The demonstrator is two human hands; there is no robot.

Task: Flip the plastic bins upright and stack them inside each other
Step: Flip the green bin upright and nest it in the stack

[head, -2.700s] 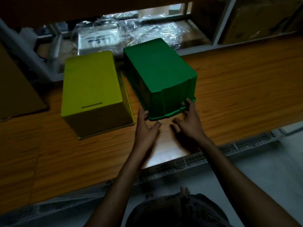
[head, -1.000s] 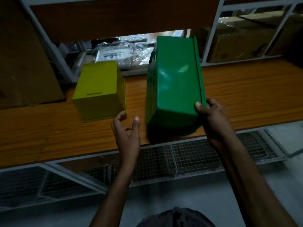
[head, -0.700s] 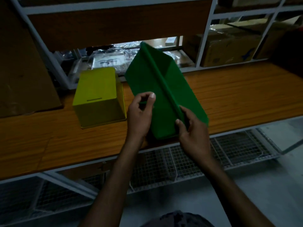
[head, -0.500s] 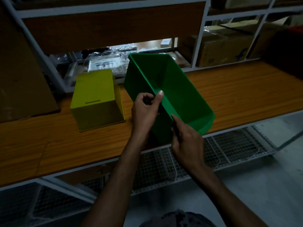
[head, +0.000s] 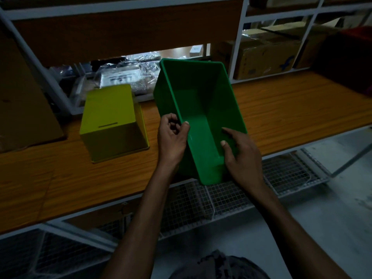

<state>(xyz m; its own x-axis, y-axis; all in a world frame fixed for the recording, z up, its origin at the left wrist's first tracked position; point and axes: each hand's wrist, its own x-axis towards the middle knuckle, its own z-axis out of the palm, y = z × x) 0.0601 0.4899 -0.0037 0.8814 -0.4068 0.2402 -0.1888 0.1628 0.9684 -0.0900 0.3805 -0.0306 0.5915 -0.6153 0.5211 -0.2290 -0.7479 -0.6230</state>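
Above the wooden shelf (head: 291,109), left hand (head: 172,139) pinches the rim of the green bin (head: 201,105); right hand (head: 239,156) clasps its near wall, steadying it mouth-up.

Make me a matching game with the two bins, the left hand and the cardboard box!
Things: 1 green bin; 2 yellow bin; 3 left hand; 4 cardboard box.
States: A upside down on the table; B at the back right; C held, opening up; D gripping a bin's rim.
Pairs: 1-C; 2-A; 3-D; 4-B.
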